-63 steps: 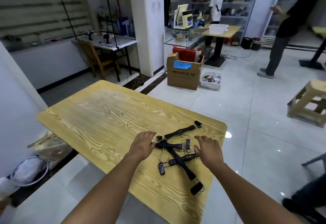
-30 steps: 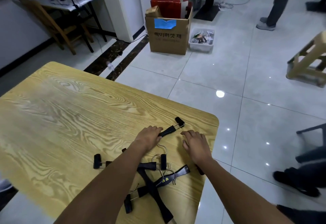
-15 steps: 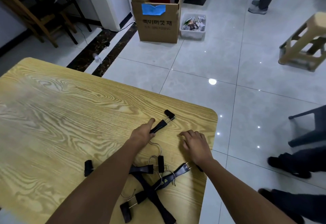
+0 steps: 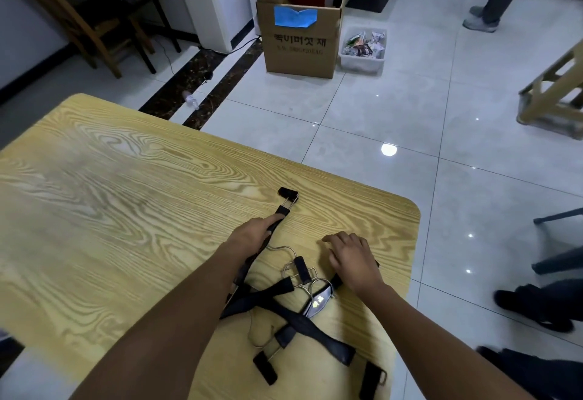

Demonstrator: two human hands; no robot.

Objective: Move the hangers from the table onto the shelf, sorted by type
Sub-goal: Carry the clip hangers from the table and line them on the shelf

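Our left hand is gripping one hanger by its bar; our right hand is lying bent-fingered on the pile, hold unclear. All are sitting by the right edge of the table. We are judging a slow lift best, pinning the pile so hooks are slipping free. Lettering on the box is proving unreadable.

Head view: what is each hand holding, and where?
Left hand grips a black clip hanger by its bar, near the far clip. Right hand: cannot tell.
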